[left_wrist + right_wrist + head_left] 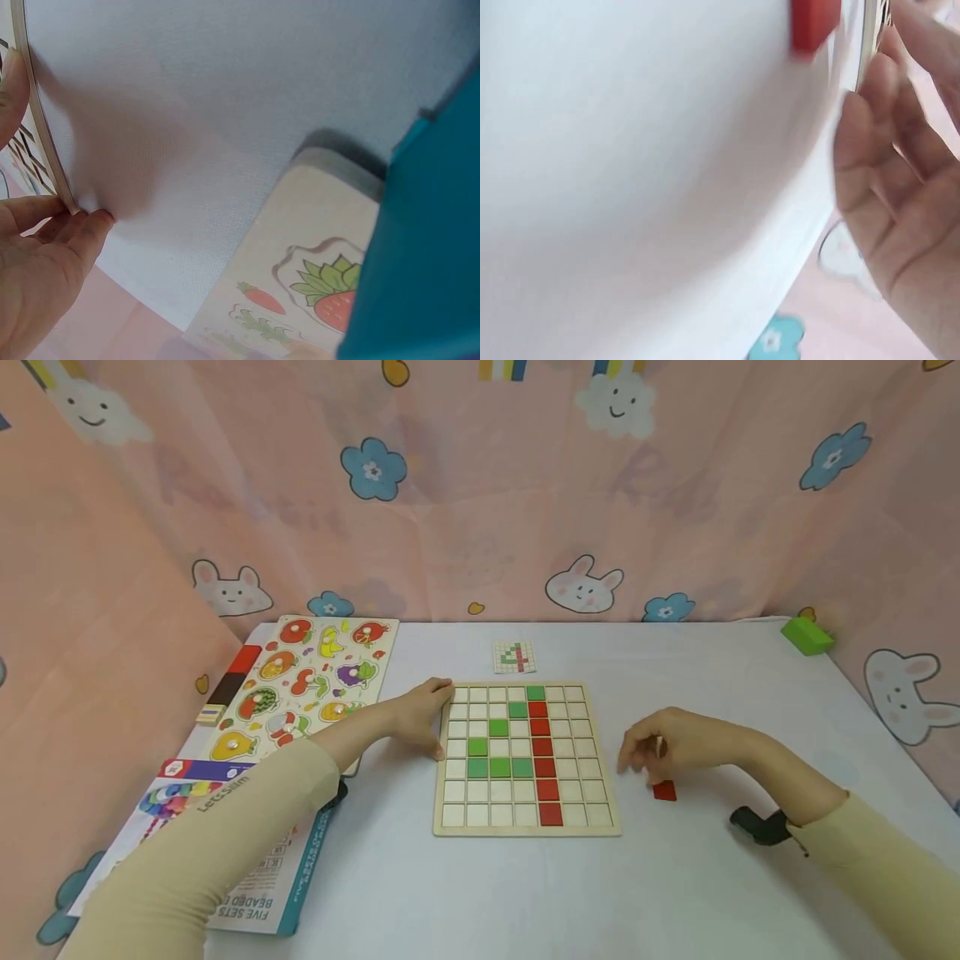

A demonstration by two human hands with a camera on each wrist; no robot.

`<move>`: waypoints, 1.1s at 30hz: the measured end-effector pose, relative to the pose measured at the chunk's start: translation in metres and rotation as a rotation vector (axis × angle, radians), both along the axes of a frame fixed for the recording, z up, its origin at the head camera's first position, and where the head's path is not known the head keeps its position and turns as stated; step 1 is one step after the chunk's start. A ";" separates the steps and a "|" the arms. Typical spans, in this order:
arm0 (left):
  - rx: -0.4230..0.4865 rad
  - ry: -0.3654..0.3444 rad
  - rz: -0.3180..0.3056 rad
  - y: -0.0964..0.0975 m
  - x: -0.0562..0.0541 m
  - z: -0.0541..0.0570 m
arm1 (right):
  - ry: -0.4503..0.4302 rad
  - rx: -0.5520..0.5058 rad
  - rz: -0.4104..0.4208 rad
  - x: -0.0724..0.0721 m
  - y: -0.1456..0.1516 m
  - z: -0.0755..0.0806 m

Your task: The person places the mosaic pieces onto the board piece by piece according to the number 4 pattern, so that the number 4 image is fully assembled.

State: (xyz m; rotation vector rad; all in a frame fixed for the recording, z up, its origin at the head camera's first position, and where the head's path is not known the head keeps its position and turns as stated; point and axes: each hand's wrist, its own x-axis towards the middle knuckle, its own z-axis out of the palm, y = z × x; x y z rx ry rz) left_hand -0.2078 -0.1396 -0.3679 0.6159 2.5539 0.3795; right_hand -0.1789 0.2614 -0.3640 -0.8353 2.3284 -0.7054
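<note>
A wooden grid board (566, 789) lies flat on the white table, with red tiles down one column and several green tiles in a stepped shape. My left hand (420, 717) grips its left edge, fingers at the far corner and thumb lower along the side. In the left wrist view, the fingers (88, 236) bend around that corner. To the right of the board, my right hand (675, 745) hovers with loosely bent fingers and nothing visible in them. A loose red tile (664, 791) lies just below it, also showing as a red block (814, 26) in the right wrist view.
Behind the board lies a small pattern card (514, 657). A fruit puzzle board (258, 672) and a teal-edged box (296, 877) occupy the left side, beside a red and black item (234, 681). A green block (807, 636) sits at the far right corner.
</note>
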 end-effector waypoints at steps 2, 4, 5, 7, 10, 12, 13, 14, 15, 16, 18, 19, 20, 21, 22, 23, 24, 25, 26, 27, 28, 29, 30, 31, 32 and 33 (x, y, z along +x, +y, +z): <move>0.000 0.000 0.000 0.000 0.000 0.000 | -0.054 0.019 0.013 -0.001 0.011 0.001; -0.002 0.000 0.001 0.000 0.000 -0.001 | -0.082 0.030 0.030 0.000 0.018 0.001; -0.003 0.000 0.001 0.000 0.000 -0.001 | -0.087 0.035 0.036 0.001 0.020 0.000; -0.001 0.000 0.000 0.000 -0.001 -0.001 | -0.087 0.029 0.053 0.003 0.022 0.000; 0.002 0.000 0.000 0.000 -0.001 -0.002 | -0.067 0.021 0.066 0.004 0.021 -0.001; 0.003 0.002 -0.003 0.000 0.000 -0.002 | -0.052 0.010 0.075 0.005 0.020 -0.001; 0.003 0.002 -0.004 0.000 0.000 -0.002 | -0.043 0.007 0.079 0.005 0.019 -0.002; 0.002 0.001 -0.003 0.000 0.000 -0.001 | -0.027 0.009 0.084 0.004 0.018 -0.002; 0.001 0.003 -0.005 0.000 0.000 -0.001 | -0.015 0.010 0.085 0.004 0.017 -0.002; -0.001 0.003 -0.005 0.000 0.000 -0.001 | -0.004 0.012 0.083 0.003 0.017 -0.002; -0.005 0.007 -0.007 0.001 0.000 0.000 | 0.026 0.026 0.068 0.002 0.015 -0.003; -0.006 0.009 -0.007 0.000 0.000 0.000 | 0.043 0.036 0.058 0.001 0.014 -0.003; -0.007 0.012 -0.008 0.000 0.000 0.000 | 0.052 0.048 0.045 -0.001 0.013 -0.004; -0.008 0.016 -0.010 0.000 0.000 0.000 | 0.060 0.056 0.031 -0.002 0.011 -0.004; -0.008 0.016 -0.009 0.000 0.000 0.000 | 0.066 0.060 0.018 -0.004 0.009 -0.004; -0.009 0.017 -0.010 0.000 0.000 0.000 | 0.072 0.063 0.004 -0.006 0.007 -0.004; -0.009 0.018 -0.011 0.000 0.000 0.000 | 0.075 0.057 -0.008 -0.008 0.004 -0.005; -0.007 0.016 -0.008 0.000 0.000 0.000 | 0.082 0.048 -0.018 -0.010 0.001 -0.005; -0.006 0.014 -0.008 0.000 0.001 0.000 | 0.091 0.033 -0.028 -0.011 -0.002 -0.005; -0.003 0.010 -0.005 0.000 0.001 0.000 | 0.107 0.019 -0.040 -0.012 -0.006 -0.006; -0.002 0.009 -0.005 0.000 0.001 0.000 | 0.121 -0.001 -0.055 -0.013 -0.011 -0.006; 0.000 0.007 -0.004 0.000 0.002 0.000 | 0.136 -0.022 -0.070 -0.013 -0.016 -0.006; 0.002 0.008 -0.005 0.000 0.002 0.001 | 0.151 -0.047 -0.083 -0.013 -0.021 -0.007; 0.004 0.006 -0.003 0.001 0.002 0.001 | 0.163 -0.071 -0.099 -0.012 -0.026 -0.007; 0.004 0.008 -0.004 0.000 0.002 0.001 | 0.163 -0.098 -0.116 -0.012 -0.032 -0.008; 0.004 0.011 -0.004 0.000 0.003 0.001 | 0.156 -0.123 -0.129 -0.011 -0.038 -0.008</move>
